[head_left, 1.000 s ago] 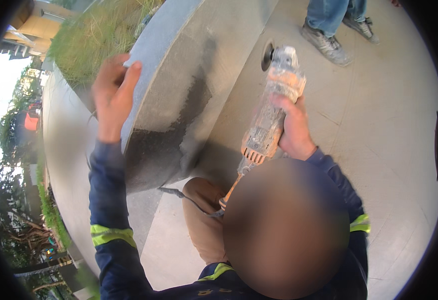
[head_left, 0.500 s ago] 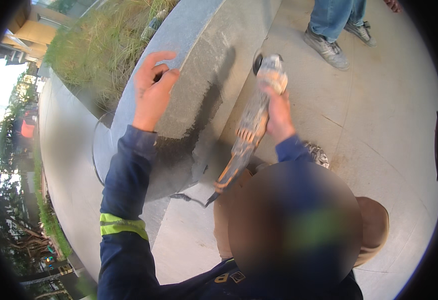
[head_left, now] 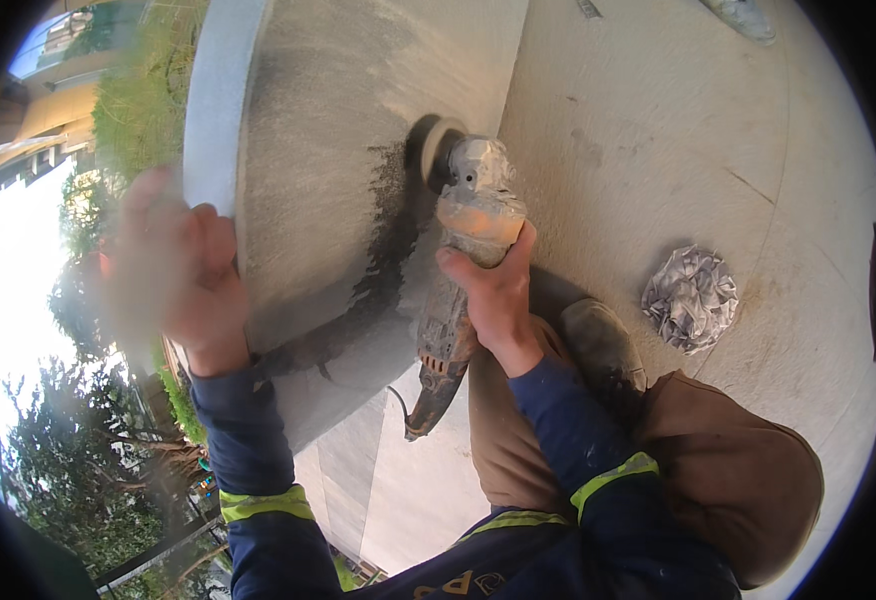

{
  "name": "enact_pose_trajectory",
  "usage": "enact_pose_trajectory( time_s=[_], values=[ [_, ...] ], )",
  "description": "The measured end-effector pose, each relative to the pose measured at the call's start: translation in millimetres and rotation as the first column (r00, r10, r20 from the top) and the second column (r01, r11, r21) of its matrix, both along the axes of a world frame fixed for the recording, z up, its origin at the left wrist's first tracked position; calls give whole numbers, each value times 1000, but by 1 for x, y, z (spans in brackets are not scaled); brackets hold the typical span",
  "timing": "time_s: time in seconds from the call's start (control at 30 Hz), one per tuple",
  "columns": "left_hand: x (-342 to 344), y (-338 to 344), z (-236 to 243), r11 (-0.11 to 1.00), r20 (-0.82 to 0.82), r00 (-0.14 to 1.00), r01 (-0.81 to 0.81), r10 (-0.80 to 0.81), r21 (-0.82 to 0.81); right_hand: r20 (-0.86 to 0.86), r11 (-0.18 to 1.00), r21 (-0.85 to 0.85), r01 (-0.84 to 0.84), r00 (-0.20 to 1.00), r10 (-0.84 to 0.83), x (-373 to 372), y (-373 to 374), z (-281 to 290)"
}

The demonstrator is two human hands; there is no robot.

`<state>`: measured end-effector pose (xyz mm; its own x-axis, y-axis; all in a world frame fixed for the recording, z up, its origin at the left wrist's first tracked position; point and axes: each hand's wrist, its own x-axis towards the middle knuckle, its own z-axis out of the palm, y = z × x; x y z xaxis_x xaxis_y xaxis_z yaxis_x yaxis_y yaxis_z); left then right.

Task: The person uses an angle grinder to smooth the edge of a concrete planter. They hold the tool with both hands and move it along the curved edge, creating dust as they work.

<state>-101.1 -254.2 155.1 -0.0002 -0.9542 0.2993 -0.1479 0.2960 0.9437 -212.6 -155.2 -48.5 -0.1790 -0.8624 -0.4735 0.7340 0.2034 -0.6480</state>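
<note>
My right hand (head_left: 493, 295) is wrapped around the body of a dusty grey and orange angle grinder (head_left: 478, 220). Its round disc (head_left: 436, 153), blurred at the rim, lies against the side face of a low concrete wall (head_left: 328, 130). A dark, ragged patch (head_left: 393, 235) runs down that face beside the disc. My left hand (head_left: 203, 290) is at the wall's top edge, partly covered by a blurry smudge. Its visible fingers look loosely bent and apart, with nothing seen in them.
A crumpled patterned grey cloth (head_left: 691, 298) lies on the concrete floor (head_left: 648, 160) to the right. Part of a shoe (head_left: 743, 18) shows at the far edge. The grinder's cord (head_left: 398, 400) curves by its tail. My bent knee (head_left: 738, 470) is at lower right; grass (head_left: 153, 90) grows beyond the wall.
The grinder has come against the wall face; before, it was held away from it. My left hand has gone from raised above the wall to its top edge. The view has shifted.
</note>
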Motion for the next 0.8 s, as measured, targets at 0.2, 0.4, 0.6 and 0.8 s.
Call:
enact_pose_trajectory(
  time_s=[0.2, 0.4, 0.6, 0.8],
  values=[
    [6, -1, -6, 996, 132, 989, -65, 72, -52, 83, 997, -10, -71, 994, 72, -3, -15, 0],
    [19, 1, -3, 999, 19, 999, 40, -40, -10, -34, 997, -15, -69, 997, 69, 9, -16, -8],
    [11, -1, 0, 1000, 91, 996, 27, -26, -10, 70, 969, 229, -89, 995, 74, 15, -17, -68],
    [11, -2, -2, 997, 91, 993, -74, 77, -38, -116, 993, 72, -98, 988, 106, 22, -8, -37]
  ],
)
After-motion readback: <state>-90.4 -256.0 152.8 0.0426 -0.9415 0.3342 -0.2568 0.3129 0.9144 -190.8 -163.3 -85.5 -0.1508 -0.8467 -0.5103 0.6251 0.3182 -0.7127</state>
